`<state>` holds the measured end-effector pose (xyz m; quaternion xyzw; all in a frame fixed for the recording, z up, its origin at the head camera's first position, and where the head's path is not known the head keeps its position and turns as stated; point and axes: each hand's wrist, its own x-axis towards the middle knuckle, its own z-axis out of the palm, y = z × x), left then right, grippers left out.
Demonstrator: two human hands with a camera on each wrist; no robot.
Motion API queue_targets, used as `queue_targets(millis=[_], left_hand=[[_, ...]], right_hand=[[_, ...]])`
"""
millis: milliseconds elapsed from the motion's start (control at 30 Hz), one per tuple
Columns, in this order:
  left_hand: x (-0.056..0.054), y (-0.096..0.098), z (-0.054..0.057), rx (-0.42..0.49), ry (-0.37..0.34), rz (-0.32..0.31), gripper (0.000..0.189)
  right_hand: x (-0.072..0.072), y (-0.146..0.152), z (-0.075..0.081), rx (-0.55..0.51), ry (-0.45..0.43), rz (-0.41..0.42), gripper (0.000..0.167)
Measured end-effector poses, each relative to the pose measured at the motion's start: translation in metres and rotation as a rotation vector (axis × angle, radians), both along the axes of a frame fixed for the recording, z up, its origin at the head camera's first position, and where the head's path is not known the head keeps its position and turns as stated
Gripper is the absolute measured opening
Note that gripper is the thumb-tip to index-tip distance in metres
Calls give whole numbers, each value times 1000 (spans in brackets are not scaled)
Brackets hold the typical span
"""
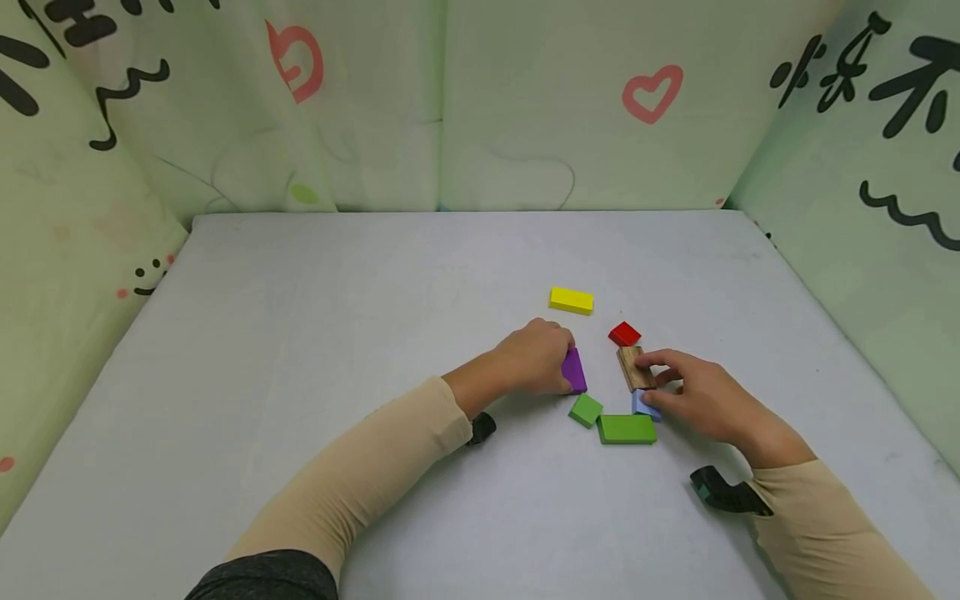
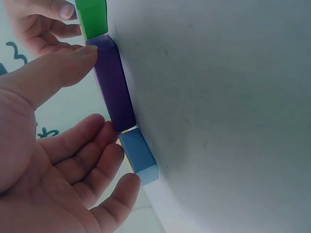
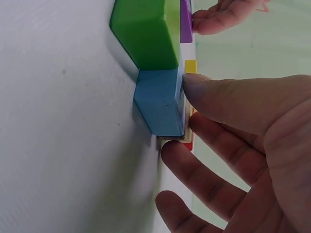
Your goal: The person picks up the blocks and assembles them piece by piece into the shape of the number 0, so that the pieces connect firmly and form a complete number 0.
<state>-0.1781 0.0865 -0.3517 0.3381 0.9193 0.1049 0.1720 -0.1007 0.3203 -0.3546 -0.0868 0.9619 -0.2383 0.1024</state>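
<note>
My left hand point(image 1: 534, 360) holds a long purple block point(image 1: 573, 372) by its ends, the thumb at the near end and fingertips at the far one. Past that far end, a blue block point(image 2: 139, 154) lies by the fingers in the left wrist view; the hand hides it in the head view. My right hand point(image 1: 701, 392) has its fingers loosely bent. Its thumb touches a light blue block point(image 1: 642, 405), while the index fingertip rests on the wooden block point(image 1: 631, 367) just behind it. A green block point(image 1: 627, 430) meets the light blue one in front.
A small green block point(image 1: 585, 410) sits at an angle between the purple and the long green blocks. Beyond the wooden block stands a red block point(image 1: 624, 334). Farther back lies a yellow block point(image 1: 572, 301). Printed fabric walls point(image 1: 510, 108) border the white table point(image 1: 337, 292).
</note>
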Motion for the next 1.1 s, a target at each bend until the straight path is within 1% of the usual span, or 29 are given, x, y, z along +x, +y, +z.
queue_targets(millis=[400, 567, 867, 1100], left_hand=[[-1, -1, 1, -5, 2, -5, 53], [0, -1, 2, -5, -5, -2, 53], [-2, -1, 0, -3, -16, -13, 55], [-1, -1, 2, 7, -24, -16, 54]], right_hand=[[0, -1, 0, -10, 2, -4, 46], [0, 0, 0, -7, 2, -4, 47], [0, -1, 0, -5, 3, -13, 47], [0, -2, 0, -2, -1, -13, 47]])
